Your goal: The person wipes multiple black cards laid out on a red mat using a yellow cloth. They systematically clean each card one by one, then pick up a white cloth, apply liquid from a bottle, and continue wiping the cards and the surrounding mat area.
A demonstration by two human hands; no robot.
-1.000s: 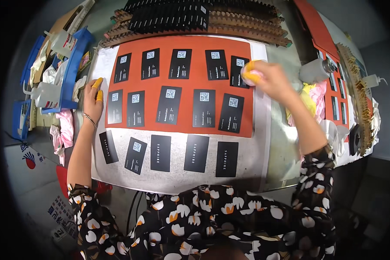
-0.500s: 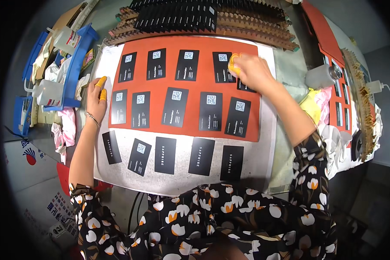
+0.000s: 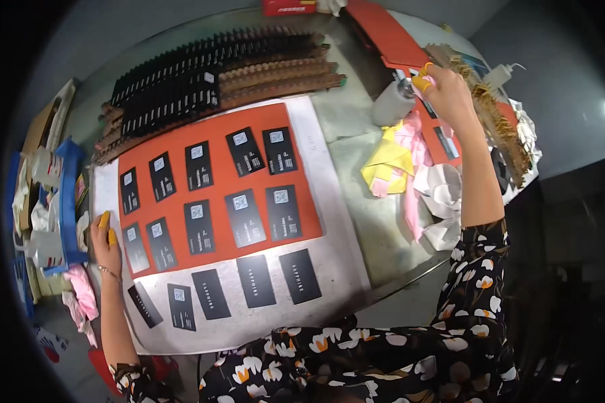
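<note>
Two rows of black cards with square codes (image 3: 197, 166) lie on a red sheet (image 3: 215, 191), which rests on a white board (image 3: 346, 269). Along the board's near side are more black cards (image 3: 256, 281). My left hand (image 3: 105, 245), with yellow finger covers, lies with fingers stretched out at the board's left edge. Out to the far right, my right hand (image 3: 448, 94) hovers over another red board with black cards (image 3: 446, 142). Its yellow-covered fingertips are apart, beside the metal cap of a translucent bottle (image 3: 393, 103), and nothing shows between them.
Wooden racks packed with black cards (image 3: 161, 91) stand behind the red sheet. A blue tray with bottles (image 3: 67, 208) is at the left. Right of the white board lie yellow cloth (image 3: 388, 161), pink cloth (image 3: 412, 201) and crumpled white material (image 3: 440, 191).
My right hand has left the far-right card on the red sheet and moved right to the bottle. That corner's two cards now lie side by side. The view has swung right.
</note>
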